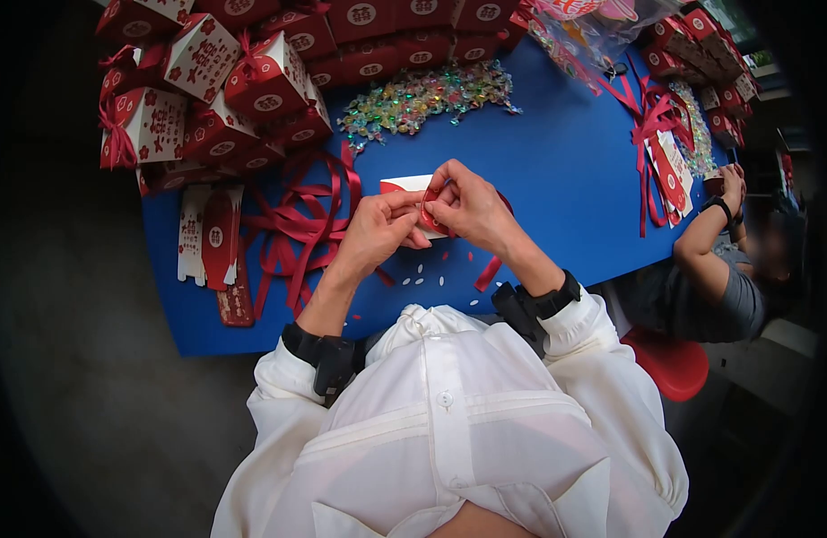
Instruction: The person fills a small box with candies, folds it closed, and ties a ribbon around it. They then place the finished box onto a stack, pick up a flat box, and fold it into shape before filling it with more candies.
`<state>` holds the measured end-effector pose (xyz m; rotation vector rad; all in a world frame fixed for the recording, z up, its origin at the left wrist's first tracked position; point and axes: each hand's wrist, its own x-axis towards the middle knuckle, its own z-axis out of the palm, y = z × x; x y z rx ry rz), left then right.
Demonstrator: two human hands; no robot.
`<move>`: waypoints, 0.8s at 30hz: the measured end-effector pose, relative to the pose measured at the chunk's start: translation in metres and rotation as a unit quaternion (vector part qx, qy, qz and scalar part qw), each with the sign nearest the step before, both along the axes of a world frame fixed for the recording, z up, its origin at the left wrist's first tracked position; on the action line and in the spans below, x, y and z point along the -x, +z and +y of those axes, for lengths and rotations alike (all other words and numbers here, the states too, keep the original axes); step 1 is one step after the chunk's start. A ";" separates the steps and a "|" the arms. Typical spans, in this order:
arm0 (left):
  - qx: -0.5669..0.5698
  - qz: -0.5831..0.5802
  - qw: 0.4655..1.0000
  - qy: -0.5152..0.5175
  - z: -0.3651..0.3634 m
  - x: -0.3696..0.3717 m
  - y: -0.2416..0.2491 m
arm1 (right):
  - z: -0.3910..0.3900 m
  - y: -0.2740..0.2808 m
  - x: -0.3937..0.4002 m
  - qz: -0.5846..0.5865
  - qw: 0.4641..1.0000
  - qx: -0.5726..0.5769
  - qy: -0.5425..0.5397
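Observation:
A red and white gift box (406, 186) is held over the blue table (566, 170), only partly folded. My left hand (375, 235) pinches its near side. My right hand (470, 208) grips its right edge, fingers bent over a red flap. A red ribbon strip (487, 273) lies on the table just below my right wrist. Small white paper bits (422, 273) are scattered under my hands.
Finished red boxes (243, 81) are stacked at the far left and back. Loose red ribbons (301, 224) and flat box blanks (212, 238) lie left. A heap of wrapped candies (427, 99) sits centre back. Another person's arm (709, 229) rests at the right edge, beside a red stool (674, 363).

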<state>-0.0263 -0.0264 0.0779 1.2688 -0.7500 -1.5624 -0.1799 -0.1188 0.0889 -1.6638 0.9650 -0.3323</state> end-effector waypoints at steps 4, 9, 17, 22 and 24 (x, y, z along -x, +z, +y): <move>-0.001 0.007 1.000 0.006 0.000 0.001 -0.002 | 0.000 0.012 -0.001 0.032 0.999 -0.010 0.018; -0.002 0.001 0.999 0.035 -0.002 0.005 -0.004 | -0.001 0.013 0.000 0.027 0.999 0.019 0.013; 0.021 -0.069 0.996 0.044 -0.005 0.011 -0.008 | -0.002 0.016 0.001 0.043 0.994 0.051 0.082; 0.027 -0.084 0.994 0.062 -0.004 0.013 -0.014 | -0.004 0.020 0.003 0.034 0.993 0.060 0.101; 0.024 -0.094 0.992 0.075 -0.004 0.014 -0.013 | -0.005 0.022 0.003 0.040 0.992 0.048 0.105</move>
